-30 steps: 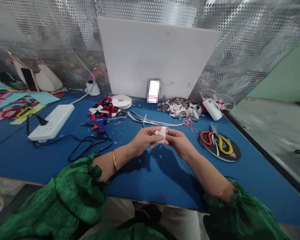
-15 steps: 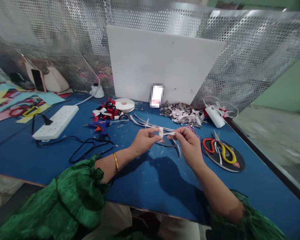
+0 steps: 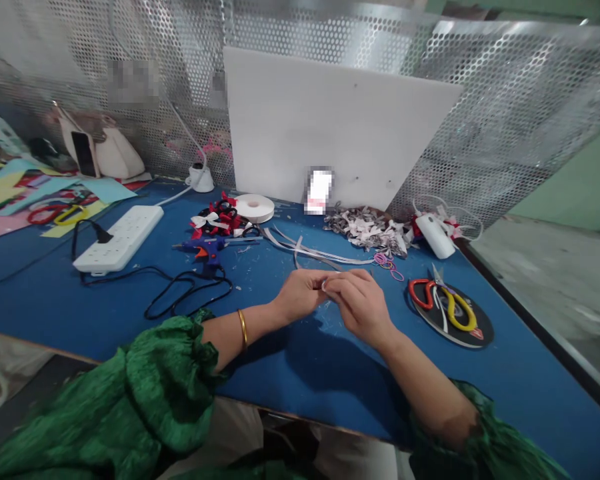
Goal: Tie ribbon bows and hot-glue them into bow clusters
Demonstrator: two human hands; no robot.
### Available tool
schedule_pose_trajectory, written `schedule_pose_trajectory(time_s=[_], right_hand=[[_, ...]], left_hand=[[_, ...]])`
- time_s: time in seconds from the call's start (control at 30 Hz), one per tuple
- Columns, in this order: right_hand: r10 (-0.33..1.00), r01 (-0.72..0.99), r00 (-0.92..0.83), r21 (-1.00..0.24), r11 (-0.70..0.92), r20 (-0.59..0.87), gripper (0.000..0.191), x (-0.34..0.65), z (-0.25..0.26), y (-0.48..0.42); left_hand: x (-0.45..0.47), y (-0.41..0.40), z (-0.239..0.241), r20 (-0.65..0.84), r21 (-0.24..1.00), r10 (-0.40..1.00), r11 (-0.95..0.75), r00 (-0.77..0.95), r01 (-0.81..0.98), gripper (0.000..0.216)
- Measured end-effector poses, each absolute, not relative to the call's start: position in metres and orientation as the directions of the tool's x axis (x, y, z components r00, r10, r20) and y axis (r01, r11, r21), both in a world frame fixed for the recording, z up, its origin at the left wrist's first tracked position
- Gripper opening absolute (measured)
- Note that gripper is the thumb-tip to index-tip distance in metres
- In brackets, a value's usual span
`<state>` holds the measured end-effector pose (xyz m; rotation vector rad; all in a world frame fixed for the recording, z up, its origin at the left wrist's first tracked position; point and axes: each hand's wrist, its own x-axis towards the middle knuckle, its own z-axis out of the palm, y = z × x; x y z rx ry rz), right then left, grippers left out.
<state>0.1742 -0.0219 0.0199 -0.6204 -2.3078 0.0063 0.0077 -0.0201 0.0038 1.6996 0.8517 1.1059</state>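
Now — white ribbon piece at mid-frame, left hand and right hand pinching it, both grips closed, fingers hiding most. Loose strips just above them. One glue gun, one white roll, left of centre. Scissors, two — red-and-yellow pair far left, second pair right.

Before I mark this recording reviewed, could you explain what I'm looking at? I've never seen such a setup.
There is no machine, just one person's bare left hand and right hand. The view comes from a camera worn on that person's head, looking forward and down. Above a blue table, both hands hold a small white piece, mostly hidden. To the left lie a blue glue gun and white power strip; to the right, scissors rest on a dark disc. White strips lie beyond the hands.
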Motion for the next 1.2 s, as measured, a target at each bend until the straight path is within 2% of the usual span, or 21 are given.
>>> schedule_pose_trajectory(time_s=[0.17,0.27,0.33,0.47,0.53,0.6,0.7,0.8,0.87,0.9,0.97,1.0,1.07,1.13,1.2], right_hand=[[0.535,0.591,-0.497,-0.184,0.785,0.683,0.014,0.173,0.018,-0.02],[0.551,0.654,-0.443,-0.166,0.738,0.707,0.014,0.173,0.017,-0.02],[0.54,0.682,-0.482,-0.092,0.726,0.69,0.015,0.173,0.017,-0.02],[0.486,0.673,-0.643,0.134,0.728,0.592,0.021,0.173,0.016,-0.02],[0.475,0.671,-0.648,0.15,0.726,0.596,0.021,0.173,0.016,-0.02],[0.501,0.694,-0.587,0.077,0.715,0.636,0.015,0.173,0.016,-0.02],[0.587,0.727,-0.43,-0.122,0.675,0.686,0.006,0.172,0.014,-0.021],[0.708,0.726,-0.217,-0.374,0.577,0.672,0.02,0.17,0.011,-0.019],[0.824,0.609,-0.091,-0.623,0.491,0.56,0.034,0.168,0.01,-0.017],[0.892,0.493,-0.075,-0.761,0.422,0.446,0.038,0.167,0.009,-0.016],[0.973,0.205,-0.162,-0.959,0.198,0.166,0.04,0.166,0.009,-0.015],[0.97,0.075,-0.237,-0.995,0.07,0.05,0.038,0.165,0.009,-0.015],[0.933,-0.103,-0.352,-0.987,-0.122,-0.079,0.033,0.165,0.01,-0.015],[0.916,-0.207,-0.381,-0.954,-0.216,-0.124,0.027,0.164,0.011,-0.016],[0.909,-0.261,-0.383,-0.925,-0.275,-0.162,0.025,0.164,0.013,-0.016]], left_hand=[[0.01,-0.022,0.004,0.292,0.95,0.893,-0.313,0.343,0.007,0.033],[0.012,-0.022,0.005,0.239,0.969,0.915,-0.244,0.324,-0.027,0.035],[0.012,-0.022,0.005,0.224,0.973,0.927,-0.228,0.302,-0.021,0.034],[0.012,-0.021,0.007,0.223,0.974,0.928,-0.227,0.298,-0.021,0.032],[0.012,-0.022,0.007,0.189,0.981,0.933,-0.195,0.305,-0.013,0.032],[0.013,-0.023,0.006,0.156,0.986,0.937,-0.166,0.314,0.007,0.032],[0.013,-0.025,0.005,0.138,0.986,0.931,-0.162,0.337,0.044,0.031],[0.013,-0.027,0.005,0.172,0.974,0.92,-0.212,0.353,0.078,0.022],[0.013,-0.027,0.007,0.174,0.975,0.916,-0.213,0.363,0.069,0.017],[0.013,-0.027,0.008,0.158,0.98,0.914,-0.193,0.375,0.058,0.017],[0.013,-0.026,0.01,0.112,0.991,0.911,-0.133,0.397,0.026,0.023],[0.013,-0.025,0.01,0.095,0.994,0.909,-0.105,0.405,0.002,0.028],[0.014,-0.025,0.009,0.082,0.996,0.906,-0.064,0.416,-0.057,0.041],[0.014,-0.024,0.008,0.085,0.992,0.909,-0.037,0.408,-0.123,0.052],[0.013,-0.024,0.008,0.087,0.987,0.913,-0.023,0.399,-0.162,0.054]])
